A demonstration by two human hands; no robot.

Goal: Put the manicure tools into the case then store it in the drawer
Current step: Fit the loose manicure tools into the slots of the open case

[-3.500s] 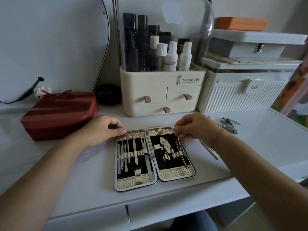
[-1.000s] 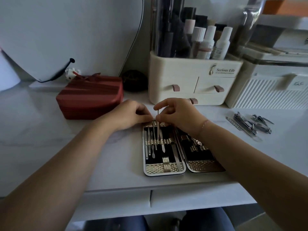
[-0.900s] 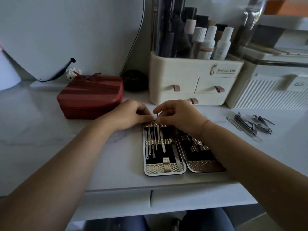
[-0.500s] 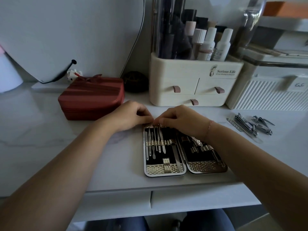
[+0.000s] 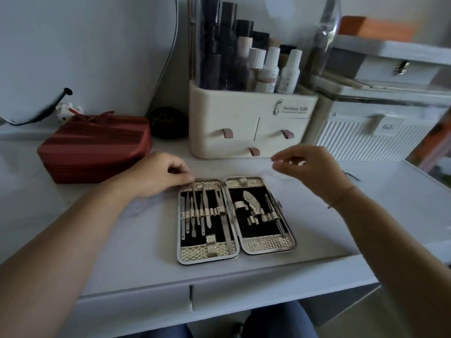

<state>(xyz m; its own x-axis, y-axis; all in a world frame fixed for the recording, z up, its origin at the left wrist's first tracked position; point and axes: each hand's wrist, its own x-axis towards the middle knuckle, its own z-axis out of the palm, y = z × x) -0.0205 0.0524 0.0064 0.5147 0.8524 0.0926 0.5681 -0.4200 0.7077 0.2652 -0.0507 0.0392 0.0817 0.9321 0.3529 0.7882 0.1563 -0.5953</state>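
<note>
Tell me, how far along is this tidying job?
Partly done: the open gold-trimmed manicure case already holds a row of slim steel tools. The left hand steadies its top corner; the right hand hangs empty above the white desk. Left: fill any empty loops, close the case, store it.

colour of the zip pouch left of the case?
Dark red pouch, faint stripes; head view, the only one.

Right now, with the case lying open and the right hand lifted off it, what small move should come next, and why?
Probably the right hand, empty and raised above the open manicure case, should reach right for a loose tool on the desktop. The left hand rests at the case's top left corner, and some loops in its right half look unfilled.
</note>
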